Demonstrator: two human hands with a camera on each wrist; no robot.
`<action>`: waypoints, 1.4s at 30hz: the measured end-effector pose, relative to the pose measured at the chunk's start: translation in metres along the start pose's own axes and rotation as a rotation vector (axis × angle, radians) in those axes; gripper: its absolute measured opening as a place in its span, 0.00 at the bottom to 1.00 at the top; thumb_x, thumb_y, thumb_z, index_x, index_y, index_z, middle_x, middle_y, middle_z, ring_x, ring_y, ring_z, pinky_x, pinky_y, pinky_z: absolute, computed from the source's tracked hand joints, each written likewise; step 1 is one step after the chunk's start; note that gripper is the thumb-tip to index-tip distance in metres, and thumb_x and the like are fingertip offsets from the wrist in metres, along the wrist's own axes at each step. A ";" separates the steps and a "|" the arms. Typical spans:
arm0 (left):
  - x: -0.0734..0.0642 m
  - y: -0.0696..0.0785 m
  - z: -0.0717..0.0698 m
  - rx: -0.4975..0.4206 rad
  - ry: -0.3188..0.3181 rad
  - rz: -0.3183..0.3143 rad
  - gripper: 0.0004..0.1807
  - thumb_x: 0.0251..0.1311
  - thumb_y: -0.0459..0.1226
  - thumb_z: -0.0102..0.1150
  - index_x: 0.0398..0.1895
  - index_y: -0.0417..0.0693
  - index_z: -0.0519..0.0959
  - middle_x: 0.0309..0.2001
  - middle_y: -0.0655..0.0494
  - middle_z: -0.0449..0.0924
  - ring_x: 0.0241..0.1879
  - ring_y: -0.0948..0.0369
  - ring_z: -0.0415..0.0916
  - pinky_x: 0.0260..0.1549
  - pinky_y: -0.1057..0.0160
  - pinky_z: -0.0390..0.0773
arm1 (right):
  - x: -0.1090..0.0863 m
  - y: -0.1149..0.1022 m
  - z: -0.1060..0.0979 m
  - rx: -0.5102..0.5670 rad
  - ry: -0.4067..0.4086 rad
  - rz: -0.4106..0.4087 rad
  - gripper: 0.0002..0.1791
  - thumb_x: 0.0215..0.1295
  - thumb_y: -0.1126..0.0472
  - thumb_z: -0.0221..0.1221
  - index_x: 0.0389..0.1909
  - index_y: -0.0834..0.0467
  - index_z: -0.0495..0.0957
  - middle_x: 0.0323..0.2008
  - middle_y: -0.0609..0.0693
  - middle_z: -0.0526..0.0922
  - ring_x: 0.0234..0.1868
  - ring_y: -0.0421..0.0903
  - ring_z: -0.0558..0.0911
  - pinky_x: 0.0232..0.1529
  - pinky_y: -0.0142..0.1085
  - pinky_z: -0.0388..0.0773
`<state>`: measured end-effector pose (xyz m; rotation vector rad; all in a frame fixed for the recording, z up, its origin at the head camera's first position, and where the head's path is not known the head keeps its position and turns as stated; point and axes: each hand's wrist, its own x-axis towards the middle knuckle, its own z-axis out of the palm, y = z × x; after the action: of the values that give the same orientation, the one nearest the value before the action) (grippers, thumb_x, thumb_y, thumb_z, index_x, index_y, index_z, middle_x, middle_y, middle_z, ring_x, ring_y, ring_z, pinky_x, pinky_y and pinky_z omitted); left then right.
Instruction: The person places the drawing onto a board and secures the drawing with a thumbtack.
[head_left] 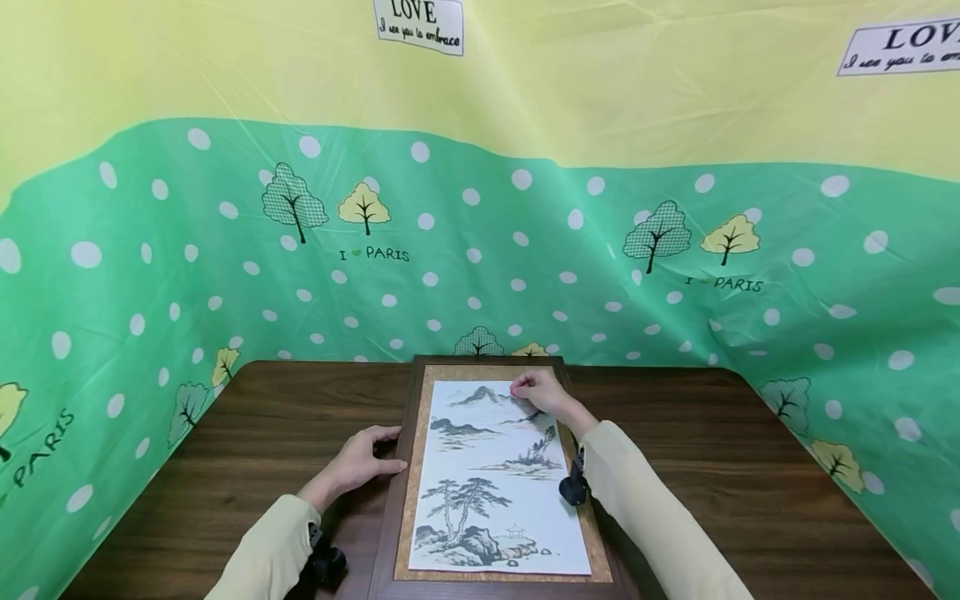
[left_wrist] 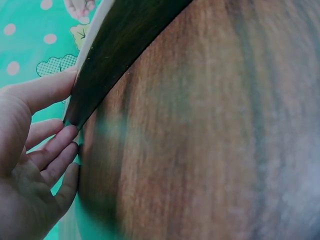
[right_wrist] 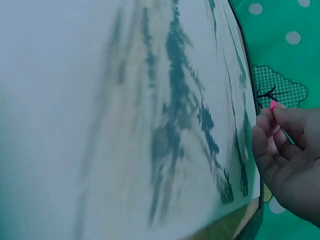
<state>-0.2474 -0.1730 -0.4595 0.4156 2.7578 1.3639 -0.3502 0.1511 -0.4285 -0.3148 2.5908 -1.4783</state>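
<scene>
Head view, left to right: left of centre in the lower half, the left hand (head_left: pixel 360 460) rests extended, ungripping fingers against the left edge of the board (head_left: pixel 390 533); the board lies on the table (head_left: pixel 315 400) at bottom centre, a landscape sheet (head_left: pixel 495 479) upon it; over the sheet's upper right, a pink pin (head_left: pixel 513 390) is pinched in the right hand (head_left: pixel 546 393); whether it touches paper, I cannot tell.

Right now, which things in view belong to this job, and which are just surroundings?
Part of the job:
Landscape print
Framed cork board, under the print
Small pink piece, probably a pin, pinched by the right hand
Left hand, touching the board's side

Just surroundings:
Wooden table
Dotted cloth backdrop
Black wrist cameras
</scene>
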 end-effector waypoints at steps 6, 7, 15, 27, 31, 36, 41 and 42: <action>0.000 0.000 0.000 -0.010 -0.001 0.010 0.32 0.46 0.38 0.68 0.56 0.35 0.71 0.53 0.40 0.72 0.56 0.45 0.66 0.52 0.47 0.66 | 0.020 0.005 0.008 -0.021 0.075 0.052 0.07 0.60 0.69 0.55 0.34 0.68 0.79 0.25 0.53 0.78 0.21 0.41 0.71 0.21 0.32 0.69; 0.000 -0.001 0.000 -0.011 -0.001 0.009 0.33 0.46 0.39 0.68 0.56 0.35 0.71 0.54 0.41 0.72 0.56 0.45 0.66 0.52 0.47 0.66 | 0.021 0.005 0.009 -0.033 0.083 0.055 0.06 0.59 0.69 0.56 0.34 0.68 0.80 0.26 0.53 0.79 0.21 0.41 0.70 0.21 0.31 0.69; -0.001 -0.003 0.001 -0.025 0.004 0.012 0.33 0.46 0.39 0.68 0.56 0.36 0.71 0.54 0.41 0.71 0.56 0.45 0.66 0.51 0.47 0.67 | 0.023 -0.002 0.016 -0.083 0.103 0.057 0.09 0.60 0.68 0.55 0.24 0.68 0.79 0.17 0.50 0.75 0.14 0.40 0.61 0.18 0.31 0.61; -0.001 -0.006 0.000 -0.024 0.021 0.014 0.32 0.45 0.39 0.69 0.55 0.36 0.72 0.53 0.42 0.72 0.55 0.46 0.66 0.51 0.47 0.66 | 0.028 0.000 0.020 -0.033 0.223 0.192 0.05 0.53 0.66 0.62 0.26 0.64 0.83 0.16 0.49 0.77 0.15 0.40 0.67 0.17 0.30 0.64; -0.001 -0.006 0.001 -0.025 0.019 0.011 0.32 0.45 0.39 0.69 0.55 0.36 0.72 0.53 0.42 0.72 0.56 0.46 0.66 0.51 0.47 0.66 | 0.028 0.002 0.023 -0.007 0.261 0.192 0.06 0.51 0.69 0.62 0.18 0.65 0.80 0.21 0.52 0.81 0.14 0.40 0.67 0.16 0.31 0.63; -0.001 -0.006 0.000 -0.029 0.031 -0.004 0.32 0.44 0.38 0.69 0.55 0.36 0.73 0.53 0.42 0.73 0.55 0.46 0.67 0.51 0.47 0.67 | 0.029 0.003 0.028 -0.041 0.303 0.183 0.19 0.52 0.69 0.61 0.06 0.59 0.68 0.19 0.53 0.81 0.11 0.41 0.65 0.16 0.32 0.63; 0.000 -0.004 0.000 -0.029 0.033 -0.007 0.32 0.44 0.38 0.70 0.54 0.36 0.73 0.53 0.42 0.73 0.55 0.47 0.67 0.52 0.48 0.66 | 0.027 0.003 0.027 -0.045 0.322 0.151 0.18 0.54 0.69 0.60 0.07 0.61 0.70 0.14 0.52 0.78 0.10 0.42 0.65 0.17 0.33 0.64; 0.000 -0.004 0.001 -0.029 0.030 -0.007 0.32 0.44 0.38 0.70 0.55 0.36 0.73 0.53 0.42 0.73 0.55 0.47 0.67 0.52 0.48 0.66 | 0.025 0.003 0.025 -0.017 0.307 0.143 0.16 0.55 0.69 0.59 0.09 0.64 0.72 0.14 0.52 0.77 0.11 0.42 0.65 0.18 0.33 0.65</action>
<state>-0.2485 -0.1747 -0.4628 0.3872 2.7568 1.4184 -0.3694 0.1252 -0.4447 0.1045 2.7878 -1.5607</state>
